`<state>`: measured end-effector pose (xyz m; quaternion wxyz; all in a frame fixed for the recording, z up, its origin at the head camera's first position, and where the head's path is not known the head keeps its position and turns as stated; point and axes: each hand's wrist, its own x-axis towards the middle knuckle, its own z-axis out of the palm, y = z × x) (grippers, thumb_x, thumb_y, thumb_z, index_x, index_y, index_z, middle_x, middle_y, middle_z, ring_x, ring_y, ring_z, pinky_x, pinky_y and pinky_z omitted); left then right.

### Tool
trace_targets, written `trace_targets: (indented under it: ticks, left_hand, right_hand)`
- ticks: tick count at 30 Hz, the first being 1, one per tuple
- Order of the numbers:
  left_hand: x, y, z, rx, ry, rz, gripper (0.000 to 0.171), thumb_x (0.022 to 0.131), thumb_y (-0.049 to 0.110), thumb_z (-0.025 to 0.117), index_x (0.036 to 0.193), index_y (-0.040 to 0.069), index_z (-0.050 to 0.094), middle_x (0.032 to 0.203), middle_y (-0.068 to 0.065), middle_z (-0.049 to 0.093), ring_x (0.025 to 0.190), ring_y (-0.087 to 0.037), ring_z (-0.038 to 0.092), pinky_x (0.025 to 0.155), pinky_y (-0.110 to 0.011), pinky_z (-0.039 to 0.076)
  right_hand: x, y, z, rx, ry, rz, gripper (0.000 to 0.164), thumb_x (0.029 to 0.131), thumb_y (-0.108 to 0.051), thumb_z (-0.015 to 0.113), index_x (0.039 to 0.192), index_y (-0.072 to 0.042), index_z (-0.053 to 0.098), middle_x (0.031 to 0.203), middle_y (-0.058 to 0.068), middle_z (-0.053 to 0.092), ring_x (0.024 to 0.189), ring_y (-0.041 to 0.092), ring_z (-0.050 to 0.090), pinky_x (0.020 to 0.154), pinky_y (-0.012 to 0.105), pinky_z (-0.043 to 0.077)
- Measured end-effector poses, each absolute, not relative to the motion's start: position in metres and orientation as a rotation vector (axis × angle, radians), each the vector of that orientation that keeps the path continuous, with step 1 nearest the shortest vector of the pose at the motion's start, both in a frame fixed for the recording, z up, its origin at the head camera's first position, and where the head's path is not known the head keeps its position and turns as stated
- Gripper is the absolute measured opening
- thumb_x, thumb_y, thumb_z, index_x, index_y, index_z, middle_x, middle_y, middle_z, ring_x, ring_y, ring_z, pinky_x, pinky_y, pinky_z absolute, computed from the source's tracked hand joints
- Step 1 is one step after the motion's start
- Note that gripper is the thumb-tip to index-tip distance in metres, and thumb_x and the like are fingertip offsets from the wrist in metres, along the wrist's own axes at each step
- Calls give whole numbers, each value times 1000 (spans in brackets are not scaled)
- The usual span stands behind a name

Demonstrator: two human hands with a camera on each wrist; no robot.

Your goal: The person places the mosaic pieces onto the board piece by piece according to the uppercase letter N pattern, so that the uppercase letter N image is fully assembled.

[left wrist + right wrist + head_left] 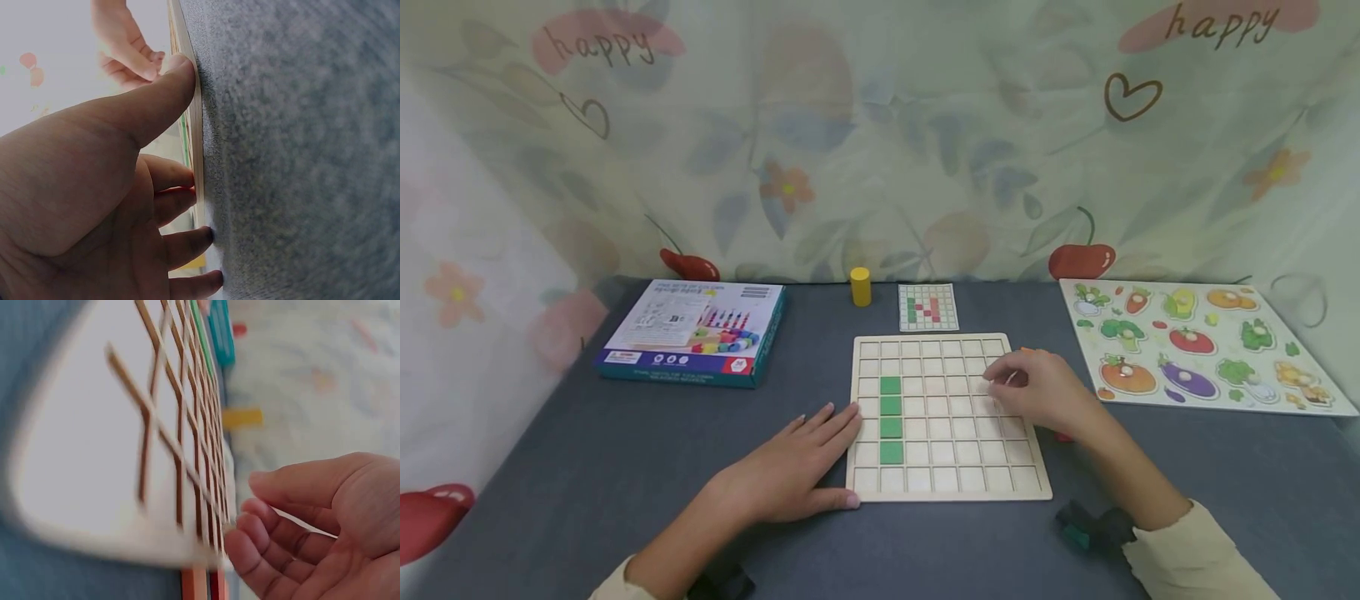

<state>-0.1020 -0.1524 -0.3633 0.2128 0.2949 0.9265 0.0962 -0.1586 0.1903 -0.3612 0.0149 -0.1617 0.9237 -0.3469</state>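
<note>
A square wooden grid board (951, 498) lies flat on the table, with several green tiles (891, 427) in one column towards its left side. My left hand (797, 471) rests at the board's left edge. Its fingers are extended and its thumb touches the near left corner. Over the board's right side hovers my right hand (1045, 392), fingers loosely bent, with a small gap between thumb and fingertips in the right wrist view and nothing visible between them. Orange blocks (194, 584) and red blocks (216, 584) sit beside the board, partly hidden behind the right hand in the head view.
A small pattern card (928, 327) with green and red squares lies behind the board, near a yellow cylinder (861, 287). To the left is a boxed toy set (692, 333). A vegetable puzzle board (1206, 346) lies at the right. A printed cloth (880, 142) hangs behind the table.
</note>
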Motion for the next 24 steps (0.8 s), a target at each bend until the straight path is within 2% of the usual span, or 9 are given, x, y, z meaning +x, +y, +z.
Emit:
trace_targets:
  ticks: [8,17,24]
  left_hand:
    - [-102,-153,-363,834,2576,268,93,92,65,57,162,16,19,167,-1,16,152,-30,11,116,-58,19]
    - [-102,-153,-364,852,2580,278,93,93,64,58,162,14,20,167,-3,17,151,-31,13,116,-58,20]
    - [-102,-153,-365,855,2582,285,92,93,65,57,162,15,20,167,-2,17,151,-30,13,116,-57,20]
  right_hand:
    - [-178,230,-371,-380,2989,-874,28,88,-5,72,114,4,71,93,13,64,86,29,61,76,49,51]
    - [-182,236,-373,-415,2982,-840,32,88,-7,74,118,2,69,89,9,59,79,24,54,66,39,43]
    - [-181,235,-373,-408,2971,-814,22,85,-7,77,105,-1,72,89,10,58,78,24,54,66,38,44]
